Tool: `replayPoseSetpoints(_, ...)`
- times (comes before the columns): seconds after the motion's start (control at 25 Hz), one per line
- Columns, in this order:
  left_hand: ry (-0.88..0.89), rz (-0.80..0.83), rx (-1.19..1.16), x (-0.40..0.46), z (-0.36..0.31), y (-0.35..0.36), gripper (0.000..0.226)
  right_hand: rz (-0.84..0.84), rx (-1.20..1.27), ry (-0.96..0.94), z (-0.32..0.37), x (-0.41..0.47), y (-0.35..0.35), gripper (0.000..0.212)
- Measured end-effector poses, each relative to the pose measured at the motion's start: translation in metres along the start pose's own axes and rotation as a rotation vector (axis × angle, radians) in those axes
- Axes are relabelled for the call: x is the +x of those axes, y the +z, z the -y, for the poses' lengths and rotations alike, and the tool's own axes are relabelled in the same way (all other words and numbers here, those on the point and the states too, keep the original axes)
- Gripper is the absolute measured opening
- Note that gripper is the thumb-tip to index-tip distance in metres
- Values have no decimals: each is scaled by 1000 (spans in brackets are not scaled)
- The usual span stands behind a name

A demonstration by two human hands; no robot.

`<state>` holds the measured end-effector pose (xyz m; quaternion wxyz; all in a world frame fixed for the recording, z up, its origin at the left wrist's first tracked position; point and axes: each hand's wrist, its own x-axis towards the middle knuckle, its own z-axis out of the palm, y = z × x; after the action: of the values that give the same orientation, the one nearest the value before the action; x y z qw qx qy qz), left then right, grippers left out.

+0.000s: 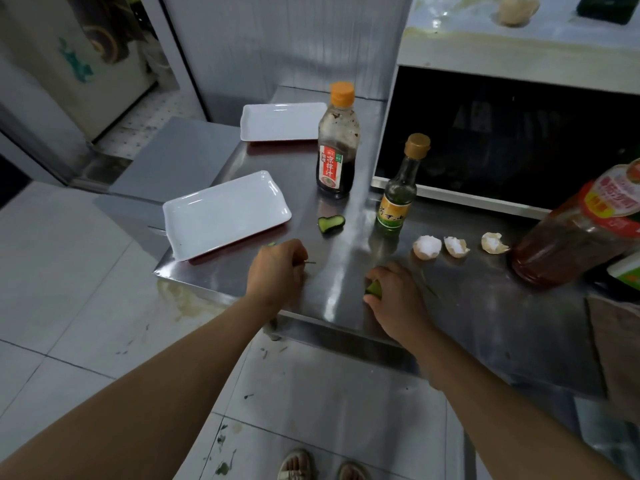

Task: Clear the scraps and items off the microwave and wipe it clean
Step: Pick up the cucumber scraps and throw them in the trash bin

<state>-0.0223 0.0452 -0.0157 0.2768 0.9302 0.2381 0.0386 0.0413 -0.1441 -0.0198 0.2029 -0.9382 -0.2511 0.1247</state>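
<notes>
Scraps are the first worry: we have both hands low at the near edge of the steel desk (346, 216), and anything nudged toward 6 o'clock could drop onto the tiled floor (69, 271), which already shows green bits. Our right hand (398, 296) curls round a green vegetable scrap (374, 289), the fingers closed enough that only a wedge of it peeks out at the 9 o'clock side; a loose hold could let it slip over the lip. Our left hand (277, 271) is curled too, knuckles up, with a thin stem-like sliver (310, 262) poking out at 3 o'clock; we judge it pinches that sliver, though the fingertips are hidden.

A heart-shaped cucumber piece (331, 225) lies at 12 o'clock between the two hands, and three eggshell halves (427, 246) sit in a row at 2 o'clock from the right hand. A sweep toward them could knock the small clear bottle (398, 192) or the dark sauce bottle (336, 147), both upright near by, and the big red-labelled oil bottle (581, 237) at 3 o'clock stands close to the shells.

The microwave (502, 140) stands at 1 o'clock, well apart from both hands; its top (519, 39) carries a pale lump (517, 10) and a dark green thing (606, 6), not yet cleared or wiped.
</notes>
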Motion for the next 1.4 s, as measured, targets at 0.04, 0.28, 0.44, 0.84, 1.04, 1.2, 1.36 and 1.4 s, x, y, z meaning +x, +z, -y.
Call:
replayPoseSetpoints(0.04, -8, -31, -8, 2, 4, -5, 13, -16, 9, 5, 5, 2, -1, 23)
replayPoseSetpoints(0.28, -20, -155, 133, 26, 28, -26, 11, -68, 66, -31, 24, 16, -4, 37)
replayPoseSetpoints(0.44, -7, -98, 211, 34, 39, -25, 17, -87, 82, -34, 25, 21, -1, 38)
replayPoseSetpoints(0.84, 54, 5, 352, 39, 38, -15, 16, -128, 90, -16, 13, 20, 0, 35)
replayPoseSetpoints(1.04, 10, 0, 211, 31, 27, -8, 16, -121, 97, -1, 4, 12, -8, 37)
replayPoseSetpoints(1.2, 20, 123, 45, 24, -1, -5, 19, -122, 138, 21, -5, 0, -23, 33)
replayPoseSetpoints(1.36, 78, 231, -60, 17, -44, -1, 16, -164, 167, 77, -21, -21, -46, 34)
replayPoseSetpoints(1.4, 85, 251, -82, 15, -54, 1, 16, -181, 167, 89, -26, -26, -51, 34)
